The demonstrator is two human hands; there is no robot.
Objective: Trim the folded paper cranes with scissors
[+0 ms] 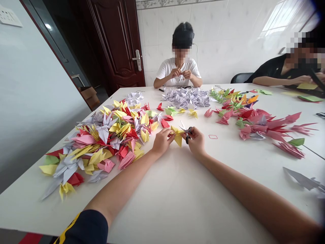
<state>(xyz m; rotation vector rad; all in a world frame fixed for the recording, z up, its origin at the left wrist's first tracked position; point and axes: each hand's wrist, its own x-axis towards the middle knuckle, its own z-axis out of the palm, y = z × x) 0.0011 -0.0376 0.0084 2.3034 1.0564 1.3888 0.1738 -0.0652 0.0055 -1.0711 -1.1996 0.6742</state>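
Observation:
Both arms reach to the middle of the white table. My left hand (162, 139) pinches the left side of a yellow folded paper crane (178, 136) just above the tabletop. In my right hand (195, 139) is a pair of small scissors (188, 130) with dark handles and blades pointing up and left. The right fingertips also come close to the paper's right side; whether they touch it I cannot make out. Left of my left hand lies a large heap of folded paper cranes (109, 132) in yellow, red, pink, lilac and green.
A pile of lilac cranes (186, 97) lies at the far side, before a person in a white shirt (179, 69). Pink, green and orange pieces (256, 118) spread along the right. Another person in black (276, 71) holds yellow paper at far right. A grey paper piece (302, 178) lies nearer.

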